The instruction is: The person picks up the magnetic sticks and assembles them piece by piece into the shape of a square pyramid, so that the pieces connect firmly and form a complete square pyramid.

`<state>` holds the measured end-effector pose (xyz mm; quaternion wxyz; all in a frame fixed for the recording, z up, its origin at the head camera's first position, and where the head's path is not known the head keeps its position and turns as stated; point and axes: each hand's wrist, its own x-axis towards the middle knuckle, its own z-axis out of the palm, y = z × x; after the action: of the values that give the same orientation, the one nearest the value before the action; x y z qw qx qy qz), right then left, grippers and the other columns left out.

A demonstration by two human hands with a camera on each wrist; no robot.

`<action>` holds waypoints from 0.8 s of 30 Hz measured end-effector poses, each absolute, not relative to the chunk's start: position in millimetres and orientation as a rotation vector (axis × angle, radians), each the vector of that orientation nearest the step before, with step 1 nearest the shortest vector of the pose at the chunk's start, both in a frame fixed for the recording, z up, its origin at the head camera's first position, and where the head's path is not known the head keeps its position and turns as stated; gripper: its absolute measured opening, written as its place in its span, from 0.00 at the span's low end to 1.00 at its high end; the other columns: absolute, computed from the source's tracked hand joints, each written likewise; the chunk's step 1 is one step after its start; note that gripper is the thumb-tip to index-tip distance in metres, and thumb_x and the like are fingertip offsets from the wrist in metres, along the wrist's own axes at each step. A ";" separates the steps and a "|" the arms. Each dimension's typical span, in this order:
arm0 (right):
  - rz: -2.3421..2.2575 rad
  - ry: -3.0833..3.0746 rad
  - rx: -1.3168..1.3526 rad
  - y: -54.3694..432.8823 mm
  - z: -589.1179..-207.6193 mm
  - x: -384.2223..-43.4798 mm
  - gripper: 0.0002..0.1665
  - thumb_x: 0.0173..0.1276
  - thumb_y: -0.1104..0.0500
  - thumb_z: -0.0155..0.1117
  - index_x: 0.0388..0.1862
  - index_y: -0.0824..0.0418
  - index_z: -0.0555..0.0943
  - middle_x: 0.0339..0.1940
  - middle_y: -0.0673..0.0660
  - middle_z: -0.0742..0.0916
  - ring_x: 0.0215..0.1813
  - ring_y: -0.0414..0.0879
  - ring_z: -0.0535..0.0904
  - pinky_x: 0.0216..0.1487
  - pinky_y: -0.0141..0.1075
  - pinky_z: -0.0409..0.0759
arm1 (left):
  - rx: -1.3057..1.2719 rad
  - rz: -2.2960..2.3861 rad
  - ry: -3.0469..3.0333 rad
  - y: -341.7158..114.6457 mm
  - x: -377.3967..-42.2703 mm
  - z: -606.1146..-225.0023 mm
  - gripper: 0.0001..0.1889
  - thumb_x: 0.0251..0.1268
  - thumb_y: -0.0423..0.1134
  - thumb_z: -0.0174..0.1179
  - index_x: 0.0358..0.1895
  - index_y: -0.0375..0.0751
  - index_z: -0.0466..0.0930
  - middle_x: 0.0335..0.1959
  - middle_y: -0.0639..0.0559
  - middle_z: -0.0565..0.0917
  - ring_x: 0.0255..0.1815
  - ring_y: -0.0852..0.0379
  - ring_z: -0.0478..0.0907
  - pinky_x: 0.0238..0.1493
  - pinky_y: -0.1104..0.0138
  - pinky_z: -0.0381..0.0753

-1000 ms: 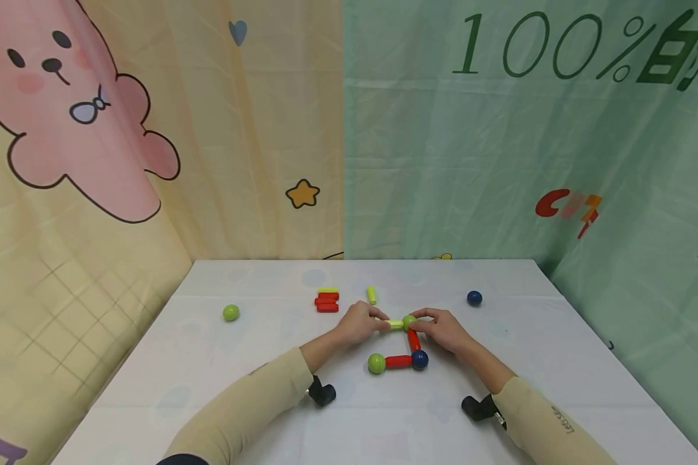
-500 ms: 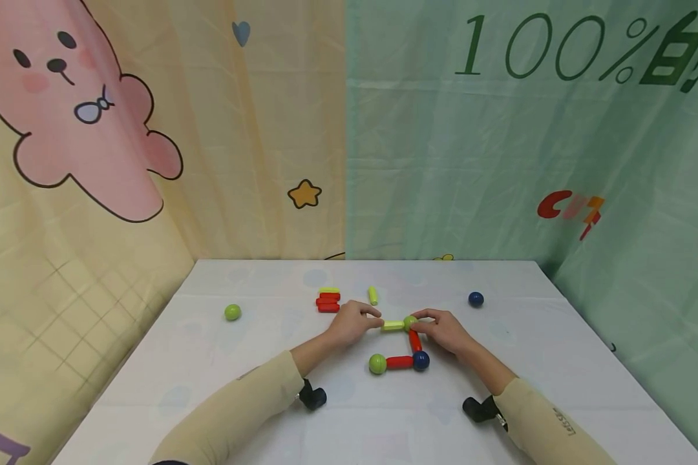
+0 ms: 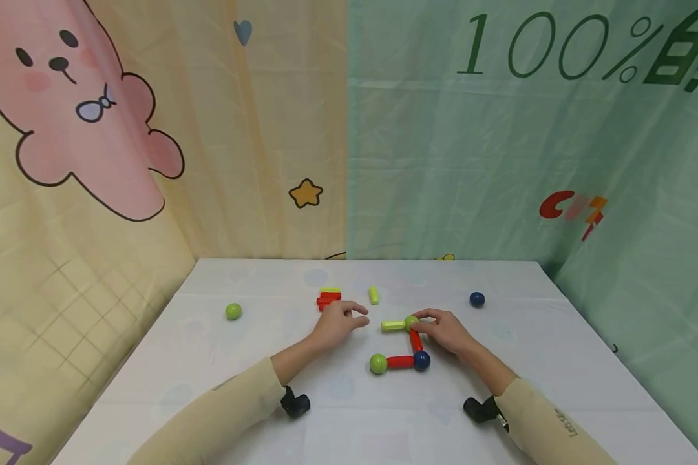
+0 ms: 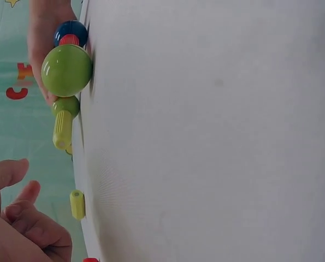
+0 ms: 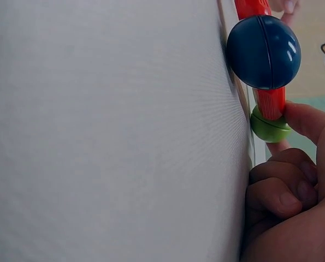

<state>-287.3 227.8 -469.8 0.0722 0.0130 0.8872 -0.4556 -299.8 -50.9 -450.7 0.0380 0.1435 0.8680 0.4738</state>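
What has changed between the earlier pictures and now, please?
The left hand has let go of the yellow-green rod and moved away to the left. The right hand still pinches the green ball joined to that rod; the red rods and blue ball linked to it stayed put.

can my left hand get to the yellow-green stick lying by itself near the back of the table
Probably yes: your left hand looks empty, and the yellow-green stick lies a little beyond it, off to the right, with nothing visible in between.
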 end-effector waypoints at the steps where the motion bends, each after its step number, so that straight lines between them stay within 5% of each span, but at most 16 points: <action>1: -1.368 2.665 0.039 227.8 -469.8 -287.3 0.24 0.67 0.44 0.68 0.57 0.53 0.84 0.28 0.52 0.74 0.32 0.47 0.69 0.34 0.37 0.62 | 0.440 1.461 2.664 -53.5 -299.4 -450.9 0.14 0.64 0.44 0.69 0.50 0.44 0.88 0.19 0.54 0.71 0.23 0.58 0.66 0.26 0.69 0.64; 24: -1.374 2.671 0.029 228.0 -471.9 -288.5 0.23 0.67 0.44 0.68 0.56 0.53 0.85 0.22 0.50 0.72 0.28 0.46 0.69 0.31 0.35 0.62 | 0.167 1.749 2.652 -109.4 -289.4 -445.9 0.13 0.63 0.40 0.69 0.48 0.38 0.87 0.18 0.55 0.65 0.21 0.57 0.60 0.23 0.69 0.58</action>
<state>-288.5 228.0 -471.9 0.0689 0.0096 0.8871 -0.4564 -289.4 -109.4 -445.9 -0.0197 0.0526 0.8334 0.5498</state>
